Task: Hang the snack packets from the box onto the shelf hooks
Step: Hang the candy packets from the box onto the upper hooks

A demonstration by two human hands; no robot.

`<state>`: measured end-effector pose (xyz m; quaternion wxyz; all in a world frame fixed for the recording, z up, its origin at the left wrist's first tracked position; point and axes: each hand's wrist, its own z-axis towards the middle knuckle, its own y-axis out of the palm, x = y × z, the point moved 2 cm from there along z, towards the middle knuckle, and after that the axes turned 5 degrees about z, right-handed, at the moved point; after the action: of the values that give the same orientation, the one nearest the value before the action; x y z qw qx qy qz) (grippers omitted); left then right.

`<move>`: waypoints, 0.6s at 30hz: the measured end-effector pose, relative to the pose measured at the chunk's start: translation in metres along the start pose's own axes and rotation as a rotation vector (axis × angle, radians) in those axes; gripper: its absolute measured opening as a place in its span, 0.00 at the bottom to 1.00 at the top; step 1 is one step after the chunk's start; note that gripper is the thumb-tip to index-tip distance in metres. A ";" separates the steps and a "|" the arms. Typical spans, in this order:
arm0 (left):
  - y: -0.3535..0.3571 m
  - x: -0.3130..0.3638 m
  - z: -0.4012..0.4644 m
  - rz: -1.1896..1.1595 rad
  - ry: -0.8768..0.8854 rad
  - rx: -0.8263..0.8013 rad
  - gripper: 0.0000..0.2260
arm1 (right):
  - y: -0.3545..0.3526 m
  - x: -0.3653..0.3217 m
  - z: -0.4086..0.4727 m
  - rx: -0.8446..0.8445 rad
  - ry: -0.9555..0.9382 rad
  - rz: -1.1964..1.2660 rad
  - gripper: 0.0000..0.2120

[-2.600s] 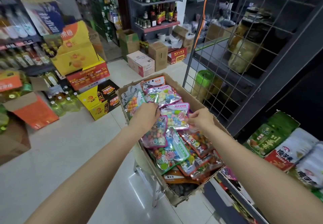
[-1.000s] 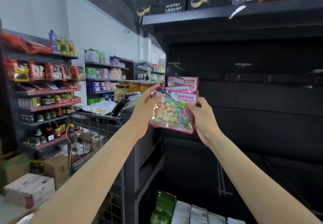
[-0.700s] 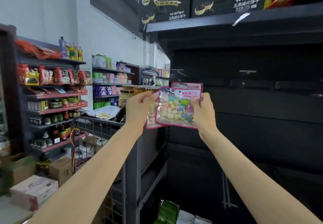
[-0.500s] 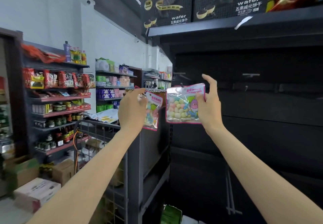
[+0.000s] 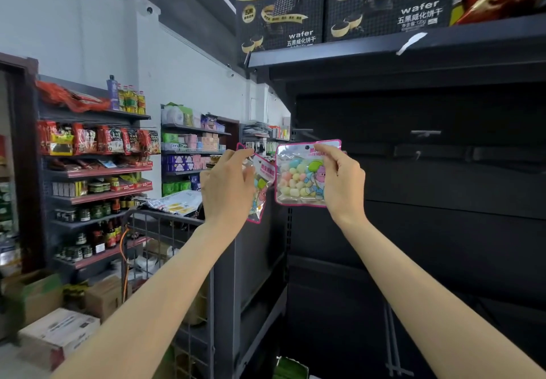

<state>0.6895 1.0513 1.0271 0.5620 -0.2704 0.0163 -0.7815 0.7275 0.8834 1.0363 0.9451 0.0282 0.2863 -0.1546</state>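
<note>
My right hand (image 5: 342, 180) pinches a pink-edged clear packet of pastel candy balls (image 5: 298, 177) by its right side, held flat and upright in front of the dark shelf unit. My left hand (image 5: 227, 186) grips other packets of the same kind (image 5: 261, 189), turned edge-on just left of the first. A shelf hook (image 5: 302, 132) juts out just above and left of the right-hand packet's hang hole; another hook (image 5: 425, 133) sticks out further right. The box is out of view.
A black shelf board (image 5: 384, 47) overhead carries wafer cartons (image 5: 280, 9). A wire cage trolley (image 5: 165, 230) stands below my left arm. Stocked shelves (image 5: 97, 168) line the left wall, with cardboard boxes (image 5: 56, 331) on the floor. Green packets (image 5: 291, 368) lie low down.
I looked up from the box to the shelf, with packets in both hands. My hands split the stack: the right took one packet and moved it right and up towards the hook.
</note>
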 end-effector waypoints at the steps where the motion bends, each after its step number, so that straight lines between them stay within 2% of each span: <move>1: 0.001 -0.001 0.000 -0.006 0.004 -0.005 0.13 | 0.001 0.000 0.002 -0.004 0.003 -0.017 0.16; 9: 0.001 0.000 0.001 -0.039 0.014 -0.040 0.13 | 0.008 0.019 0.012 -0.024 0.089 -0.128 0.17; 12: -0.004 0.005 0.002 -0.048 0.026 -0.038 0.14 | 0.013 0.033 0.023 -0.085 0.138 -0.199 0.17; 18: -0.005 0.011 0.004 -0.113 -0.001 -0.071 0.14 | 0.022 0.062 0.047 -0.264 0.338 -0.323 0.26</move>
<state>0.6850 1.0445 1.0369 0.5071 -0.2910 0.0285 -0.8108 0.8084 0.8801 1.0404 0.8425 -0.1158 0.4583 -0.2582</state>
